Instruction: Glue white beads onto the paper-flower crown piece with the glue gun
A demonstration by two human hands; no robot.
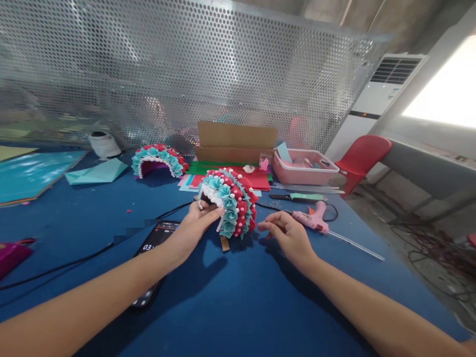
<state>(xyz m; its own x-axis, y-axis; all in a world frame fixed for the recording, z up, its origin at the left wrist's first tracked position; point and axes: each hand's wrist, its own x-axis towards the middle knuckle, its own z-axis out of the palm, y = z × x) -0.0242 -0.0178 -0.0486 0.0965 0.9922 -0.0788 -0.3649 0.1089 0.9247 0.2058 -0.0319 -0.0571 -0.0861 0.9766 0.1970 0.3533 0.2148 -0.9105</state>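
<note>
My left hand (199, 220) grips a curved, arch-shaped headpiece (232, 203) by its white-edged left side. Rows of teal and red paper flowers cover it, dotted with white and pink beads. A brown strip of cardboard (225, 243) shows beneath its lower edge. Just right of the headpiece, my right hand (288, 235) hovers low with fingers curled and thumb near the index finger. Whatever may be between those fingertips is too small to make out. A pink glue gun (314, 218) with a clear stick in it lies beyond my right hand.
A phone (152, 267) lies partly under my left forearm, near a black cable (89, 257). Behind stand a second flowered arch (158, 159), an open cardboard box (238, 139) and a pink basket (303, 174). A green-handled knife (307, 197) rests at the right.
</note>
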